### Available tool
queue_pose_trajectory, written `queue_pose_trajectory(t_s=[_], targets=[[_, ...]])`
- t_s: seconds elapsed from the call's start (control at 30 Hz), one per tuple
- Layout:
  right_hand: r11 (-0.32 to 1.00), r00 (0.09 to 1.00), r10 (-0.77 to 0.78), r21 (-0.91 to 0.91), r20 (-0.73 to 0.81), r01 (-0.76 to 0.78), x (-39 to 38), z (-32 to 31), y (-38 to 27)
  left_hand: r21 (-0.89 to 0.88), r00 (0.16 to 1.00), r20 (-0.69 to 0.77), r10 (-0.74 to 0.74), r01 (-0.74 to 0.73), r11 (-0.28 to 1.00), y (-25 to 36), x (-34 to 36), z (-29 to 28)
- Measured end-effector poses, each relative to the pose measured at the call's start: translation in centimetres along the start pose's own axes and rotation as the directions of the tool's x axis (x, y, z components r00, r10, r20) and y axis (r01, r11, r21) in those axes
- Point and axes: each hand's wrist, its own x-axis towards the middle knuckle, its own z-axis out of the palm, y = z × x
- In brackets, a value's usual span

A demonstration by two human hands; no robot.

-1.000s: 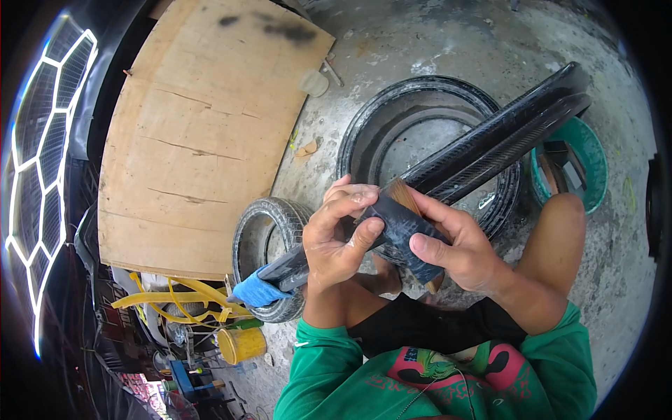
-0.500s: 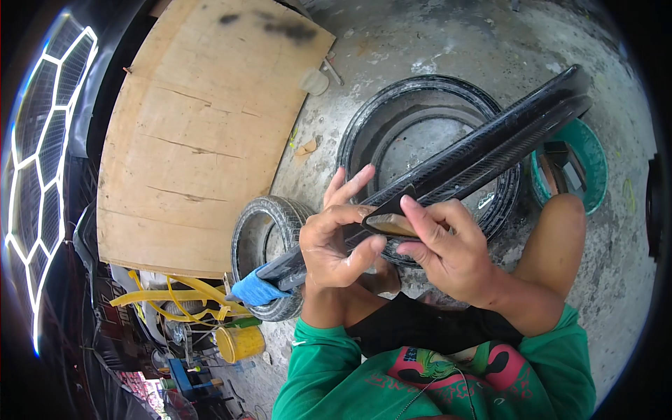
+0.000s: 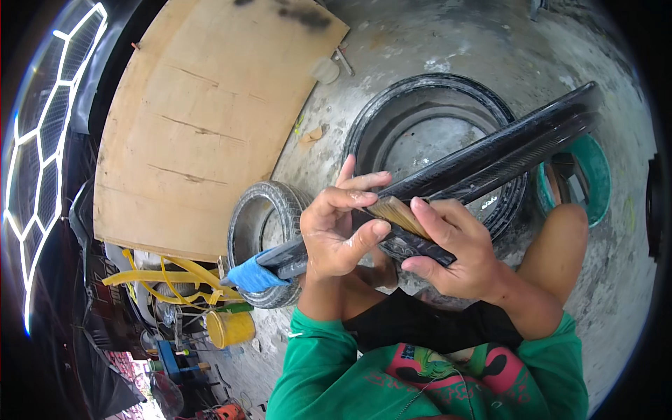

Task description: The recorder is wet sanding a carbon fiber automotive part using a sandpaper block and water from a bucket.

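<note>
In front of me I hold a small tan block [image 3: 399, 213], wood-like in grain, with a dark sheet [image 3: 428, 247] along it that looks like sandpaper. My left hand [image 3: 330, 236] pinches its left end between thumb and forefinger, the other fingers spread. Thumb and fingers of my right hand [image 3: 467, 250] grip the right end. Beneath both hands a long glossy black carbon-fibre part [image 3: 500, 150] runs slantwise from lower left to upper right. A blue cloth [image 3: 253, 276] wraps its lower left end.
The part lies over a large tyre [image 3: 360, 126] and a smaller tyre [image 3: 241, 231]. At right stands a teal bucket [image 3: 598, 178] with dark flat pieces inside. A plywood sheet [image 3: 210, 126] covers the upper left. Yellow strips [image 3: 161, 276] and a yellow bucket [image 3: 231, 329] lie at lower left.
The block has turned in my hands, so its tan grained face now shows, where the dark sheet's fold faced up before. My right hand has shifted slightly down. The view has moved a little.
</note>
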Motion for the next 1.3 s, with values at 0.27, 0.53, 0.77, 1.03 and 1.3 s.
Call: queue_pose_trajectory(t_s=[0.27, 0.53, 0.77, 1.03, 1.3], targets=[[0.989, 0.996, -0.071, -0.136, -0.050, 0.063, 0.3, -0.5, 0.5, -0.097, 0.999, -0.023, 0.034, -0.036, 0.995, -0.3, 0.3, -0.9], [0.864, 0.941, -0.219, -0.397, 0.259, 0.310, 2.9, -3.7, 0.7, 0.731, 0.982, 0.139, -0.131, -0.012, 0.682, 2.7, -0.2, -5.4], [0.677, 0.663, -0.199, -0.388, 0.722, 0.626, 6.2, -4.4, 0.9, 0.757, 0.735, 0.200, -0.648, 0.304, 0.579, 2.6, -1.6, -8.1], [0.702, 0.489, -0.137, -0.264, 0.861, 0.661, 8.5, -7.2, 1.4, 0.752, 0.837, 0.265, -0.478, 0.131, 0.646, 1.6, -2.9, -8.5], [0.716, 0.463, -0.159, -0.221, 0.872, 0.662, 9.3, -4.4, 2.4, 0.768, 0.865, 0.216, -0.452, 0.135, 0.626, 1.2, -3.3, -9.2]])
